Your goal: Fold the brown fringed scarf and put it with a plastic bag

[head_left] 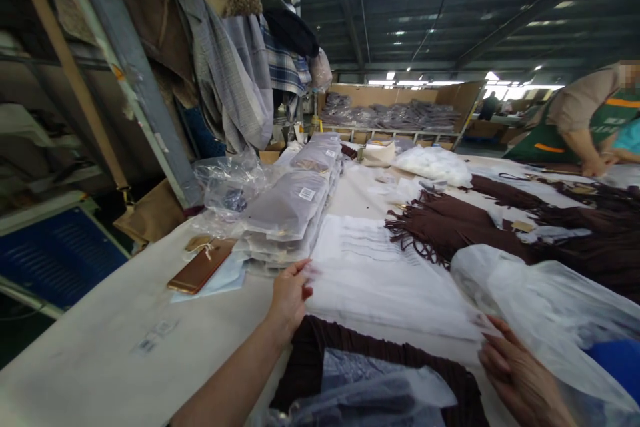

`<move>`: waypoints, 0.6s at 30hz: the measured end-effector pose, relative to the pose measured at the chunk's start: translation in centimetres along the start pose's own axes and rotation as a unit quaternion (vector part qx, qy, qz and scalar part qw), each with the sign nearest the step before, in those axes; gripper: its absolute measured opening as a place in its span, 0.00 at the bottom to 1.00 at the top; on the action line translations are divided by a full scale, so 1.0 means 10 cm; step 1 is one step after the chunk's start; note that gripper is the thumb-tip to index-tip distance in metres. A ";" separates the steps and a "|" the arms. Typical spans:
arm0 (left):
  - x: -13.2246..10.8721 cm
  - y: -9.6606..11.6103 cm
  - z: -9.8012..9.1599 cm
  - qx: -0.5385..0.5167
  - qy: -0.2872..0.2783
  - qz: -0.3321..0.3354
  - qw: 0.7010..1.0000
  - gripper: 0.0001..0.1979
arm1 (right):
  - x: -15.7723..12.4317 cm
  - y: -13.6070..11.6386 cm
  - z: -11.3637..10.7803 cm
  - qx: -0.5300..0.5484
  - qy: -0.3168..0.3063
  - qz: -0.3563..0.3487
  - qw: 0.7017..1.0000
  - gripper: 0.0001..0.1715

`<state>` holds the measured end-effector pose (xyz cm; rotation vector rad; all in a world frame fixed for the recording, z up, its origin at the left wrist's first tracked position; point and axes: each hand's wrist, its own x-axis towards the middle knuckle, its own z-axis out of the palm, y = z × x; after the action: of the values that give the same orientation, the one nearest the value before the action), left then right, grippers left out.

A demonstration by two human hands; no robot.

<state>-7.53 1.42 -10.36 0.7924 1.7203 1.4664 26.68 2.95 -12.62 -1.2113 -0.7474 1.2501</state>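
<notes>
A flat, frosted plastic bag [383, 280] with lines of print lies stretched between my hands. My left hand [291, 297] pinches its left edge, close to a stack of packed grey bags [285, 203] with barcode labels. At the opposite corner, my right hand [523, 373] is closed on the bag's edge, with the fingers partly blurred. Nearer to me lies a folded dark brown fabric piece [310, 353], partly covered by clear plastic [385, 393]. Crumpled translucent plastic [545, 293] lies beside my right hand.
A phone [203, 267] rests on the table's left side. Brown fringed scarves [460, 220] spread over the right side. Garments [220, 73] hang from a metal post at left. A co-worker [585, 113] stands across the table. Farther back, a bin [400, 113] holds packed bags.
</notes>
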 end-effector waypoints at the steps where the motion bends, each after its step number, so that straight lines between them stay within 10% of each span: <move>1: 0.01 -0.01 0.00 -0.040 0.003 -0.004 0.999 0.10 | -0.01 -0.03 0.03 0.009 -0.005 0.007 1.000 0.21; 11: -0.05 -0.22 -0.23 -0.039 -0.071 0.030 0.996 0.21 | -0.11 0.04 -0.01 -0.136 -0.038 0.056 0.988 0.19; 18: -0.34 -0.24 -0.34 0.136 -0.079 0.072 0.985 0.16 | -0.38 0.18 -0.16 -0.464 -0.008 -0.027 0.886 0.32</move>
<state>-8.50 -3.60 -12.02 1.1675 1.7925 1.2370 26.79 -1.28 -14.07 -1.9156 -1.4704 0.8404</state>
